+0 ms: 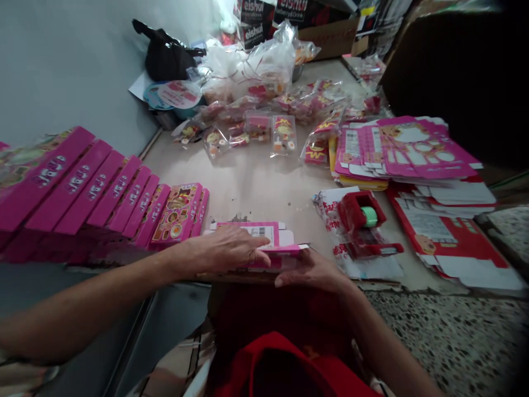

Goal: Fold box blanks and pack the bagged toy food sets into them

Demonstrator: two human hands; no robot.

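While a pink carton (270, 234) lies apparently part-folded at the lower centre, the left hand (225, 248) spreads over it and the right hand (316, 270) curves at its end; whether that one pinches a flap, I cannot tell. Seemingly finished pink boxes (99, 187) line the left; flat pink cartons (413, 146) and red cartons (458, 237), right, look unfolded. Bagged packets (284, 132), upper centre, show a yellow "M"; black boxes (256, 25) above read "eishui".
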